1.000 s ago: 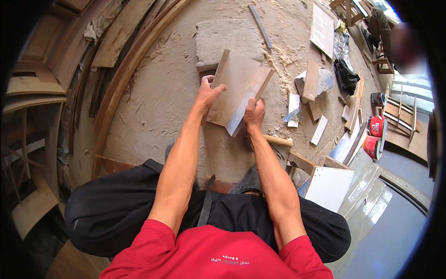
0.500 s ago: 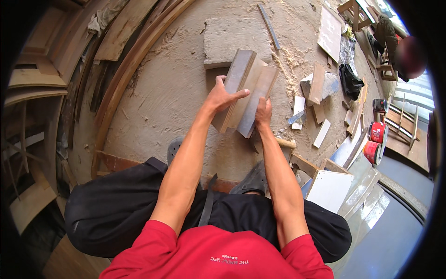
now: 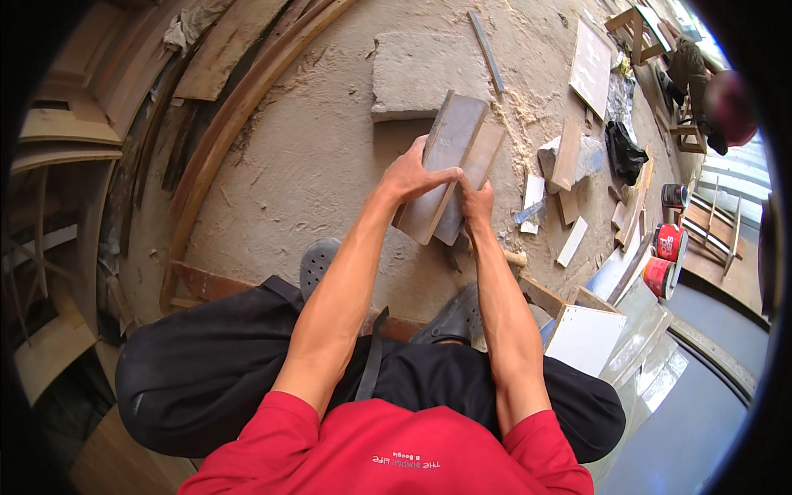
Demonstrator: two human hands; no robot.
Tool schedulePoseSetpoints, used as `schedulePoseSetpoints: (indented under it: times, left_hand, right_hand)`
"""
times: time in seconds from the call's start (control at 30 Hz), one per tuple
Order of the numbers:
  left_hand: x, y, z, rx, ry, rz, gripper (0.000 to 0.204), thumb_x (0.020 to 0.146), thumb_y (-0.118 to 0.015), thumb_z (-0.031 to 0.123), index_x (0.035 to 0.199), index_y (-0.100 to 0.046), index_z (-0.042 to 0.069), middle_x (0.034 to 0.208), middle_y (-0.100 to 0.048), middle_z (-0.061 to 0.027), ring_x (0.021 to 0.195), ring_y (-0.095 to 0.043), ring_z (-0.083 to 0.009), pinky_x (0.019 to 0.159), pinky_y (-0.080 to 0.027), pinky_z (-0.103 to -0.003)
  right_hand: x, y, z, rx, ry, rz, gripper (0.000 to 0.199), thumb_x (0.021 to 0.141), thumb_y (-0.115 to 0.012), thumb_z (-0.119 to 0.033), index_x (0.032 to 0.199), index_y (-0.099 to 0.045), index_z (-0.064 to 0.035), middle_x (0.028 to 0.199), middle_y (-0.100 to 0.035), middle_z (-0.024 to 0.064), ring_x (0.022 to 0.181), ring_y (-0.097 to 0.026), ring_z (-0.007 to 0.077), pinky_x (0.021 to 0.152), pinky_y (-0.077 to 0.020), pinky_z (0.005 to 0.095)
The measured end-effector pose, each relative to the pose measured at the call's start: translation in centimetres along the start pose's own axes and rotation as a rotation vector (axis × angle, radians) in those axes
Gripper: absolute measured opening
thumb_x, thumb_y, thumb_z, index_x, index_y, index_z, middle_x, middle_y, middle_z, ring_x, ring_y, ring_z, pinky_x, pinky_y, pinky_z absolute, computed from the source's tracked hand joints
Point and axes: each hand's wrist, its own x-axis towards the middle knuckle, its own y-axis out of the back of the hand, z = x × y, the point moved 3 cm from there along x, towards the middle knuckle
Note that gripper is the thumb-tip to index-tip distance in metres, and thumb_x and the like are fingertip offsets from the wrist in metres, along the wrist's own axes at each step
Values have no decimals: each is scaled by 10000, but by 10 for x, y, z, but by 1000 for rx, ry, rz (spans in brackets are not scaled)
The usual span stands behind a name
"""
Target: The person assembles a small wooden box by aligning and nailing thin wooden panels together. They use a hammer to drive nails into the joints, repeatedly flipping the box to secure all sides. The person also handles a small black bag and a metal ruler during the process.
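Two short wooden boards (image 3: pixel 452 139) with greyish faces are held in front of me, tilted and partly overlapping. My left hand (image 3: pixel 410 175) is closed on the left edge of the nearer-left board, its thumb across the face. From the right, my right hand (image 3: pixel 477 203) grips the second board (image 3: pixel 487 150), whose lower part is half covered by the first. The two thumbs nearly meet between the boards. Whether the boards are joined behind is hidden. Just beyond them a pale stone slab (image 3: pixel 429 70) lies on the floor.
A thin metal bar (image 3: pixel 487 51) lies beyond the slab. To the right are wood offcuts (image 3: pixel 566 157), a hammer's wooden handle (image 3: pixel 513 258), a white-faced box (image 3: pixel 586 337) and red cans (image 3: pixel 670 242). Long timbers (image 3: pixel 216 140) line the left. Another person (image 3: pixel 691 74) is at far right.
The boards have turned and come closer together, so the left one now overlaps the right and the channel between them is hidden. Both hands have shifted slightly right, thumbs nearer each other.
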Motion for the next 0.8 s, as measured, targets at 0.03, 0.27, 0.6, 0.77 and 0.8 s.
schedulePoseSetpoints:
  times: [0.03,0.27,0.6,0.77,0.8]
  left_hand:
    - [0,1,-2,-8,-6,9,1085,641,-860,529,1423,-387,-56,1309,-574,-236,1207,-572,-288,1027,-448,-369]
    - [-4,2,-8,-295,-48,-3,998,716,-837,473,1426,-380,-60,1282,-581,-196,1165,-570,-243,999,-451,-359]
    - [-3,0,-11,-363,-32,8,967,743,-816,454,1431,-363,-52,1280,-571,-185,1181,-550,-241,1022,-426,-355]
    - [-2,-1,-14,-370,-43,25,947,753,-802,454,1432,-367,-42,1279,-572,-179,1178,-552,-239,1016,-428,-355]
    - [-2,-1,-13,-378,-35,20,944,754,-801,453,1432,-368,-40,1279,-572,-178,1179,-552,-239,1017,-428,-355]
  right_hand:
    - [0,-1,-1,-8,-11,10,436,838,-750,-217,1143,-598,56,1037,-686,149,911,-652,208,799,-519,336]
    - [3,-2,-4,-96,-7,67,386,826,-768,-220,1057,-643,63,950,-713,140,831,-672,202,742,-529,336]
    - [-6,-5,-17,-157,-14,88,346,815,-760,-218,989,-663,64,871,-713,121,742,-659,181,672,-519,325]
    - [-7,-5,-16,-185,-3,87,331,811,-750,-213,970,-670,66,841,-712,126,719,-660,181,662,-520,328]
    - [-6,-5,-15,-190,2,90,326,811,-749,-210,966,-671,66,839,-713,127,718,-661,181,662,-521,329]
